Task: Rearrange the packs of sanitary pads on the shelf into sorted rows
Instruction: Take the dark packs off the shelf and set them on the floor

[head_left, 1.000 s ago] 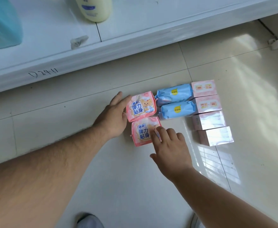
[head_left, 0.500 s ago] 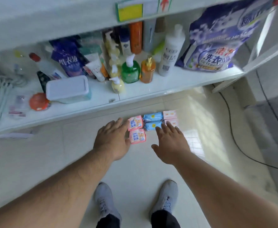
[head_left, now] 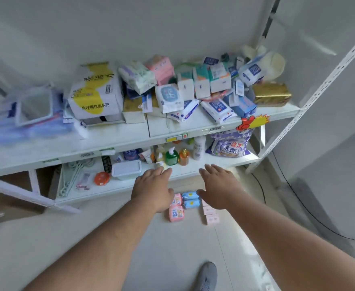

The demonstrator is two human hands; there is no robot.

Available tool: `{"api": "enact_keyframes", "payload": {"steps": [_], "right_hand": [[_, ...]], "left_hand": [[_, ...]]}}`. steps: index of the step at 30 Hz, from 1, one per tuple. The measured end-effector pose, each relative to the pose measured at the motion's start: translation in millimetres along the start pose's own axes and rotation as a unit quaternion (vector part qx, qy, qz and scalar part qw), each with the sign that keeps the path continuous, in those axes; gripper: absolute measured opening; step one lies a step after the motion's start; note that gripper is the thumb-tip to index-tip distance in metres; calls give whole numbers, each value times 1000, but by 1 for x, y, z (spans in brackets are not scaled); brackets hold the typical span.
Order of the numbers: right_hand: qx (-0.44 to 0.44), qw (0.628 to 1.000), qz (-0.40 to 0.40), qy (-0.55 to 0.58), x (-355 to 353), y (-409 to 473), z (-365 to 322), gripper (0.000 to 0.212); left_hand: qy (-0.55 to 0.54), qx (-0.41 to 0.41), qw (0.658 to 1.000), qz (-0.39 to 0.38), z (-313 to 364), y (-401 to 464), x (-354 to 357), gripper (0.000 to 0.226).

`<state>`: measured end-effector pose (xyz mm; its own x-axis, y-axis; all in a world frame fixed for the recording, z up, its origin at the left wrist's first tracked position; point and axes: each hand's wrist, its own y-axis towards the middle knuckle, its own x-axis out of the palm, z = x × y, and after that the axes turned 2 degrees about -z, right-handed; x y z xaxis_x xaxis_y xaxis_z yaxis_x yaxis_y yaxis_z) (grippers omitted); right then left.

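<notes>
Left hand: the left hand (head_left: pixel 152 191) hovers above the floor, fingers straight and spread apart, holding nothing.
Right hand: the right hand (head_left: pixel 219 186) hovers level with it, fingers straight and loosely apart, holding nothing.
Location of packs: the packs lie flat on the tiled floor (head_left: pixel 172 253) in front of the shelf unit (head_left: pixel 193 131), below and between the 2 hands (none is on a shelf board at this moment).
Left column: 2 pink soft packs (head_left: pixel 176 213), 1 near and 1 far; the far one is partly hidden by the left hand.
Middle column: 2 blue soft packs (head_left: pixel 190 199), touching each other, just right of the pink soft packs.
Right column: pale pink boxes (head_left: pixel 212 219) in a near-to-far line; 3 show, and the right hand may cover more.
Handling, soft packs: judged light and compressible, with a glossy film wrap that may slip. Grip across the short sides with thumb opposite fingers; avoid pinching the crimped end seals.
Handling, boxes: judged light and stiff, but thin card dents at corners. Hold on 2 opposite flat faces.
Destination: the upper shelf is crowded with tissue packs (head_left: pixel 137 77) and wipes, so a cleared strip is probably needed first.
</notes>
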<state>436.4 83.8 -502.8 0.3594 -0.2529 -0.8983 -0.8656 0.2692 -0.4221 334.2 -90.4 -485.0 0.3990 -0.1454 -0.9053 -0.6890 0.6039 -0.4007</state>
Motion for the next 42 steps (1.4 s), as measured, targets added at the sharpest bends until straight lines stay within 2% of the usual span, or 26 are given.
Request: {"api": "enact_keyframes", "payload": {"steps": [12,25,33,42], "right_hand": [[8,991,131,-28,-130,-120,-67,74],[-15,953,296,-69,-286,-202,-101,69],[-25,938,336,-88,-350,-214,-86,70],[-38,930,356,-88,-389,-192,-52,66]], "left_hand": [[17,55,989,137,-4,-118,-128,64],[18,90,948,306,9,-201,-276,62],[18,79,937,340,24,-205,-331,66],[30,46,935,350,47,-178,-364,65]]}}
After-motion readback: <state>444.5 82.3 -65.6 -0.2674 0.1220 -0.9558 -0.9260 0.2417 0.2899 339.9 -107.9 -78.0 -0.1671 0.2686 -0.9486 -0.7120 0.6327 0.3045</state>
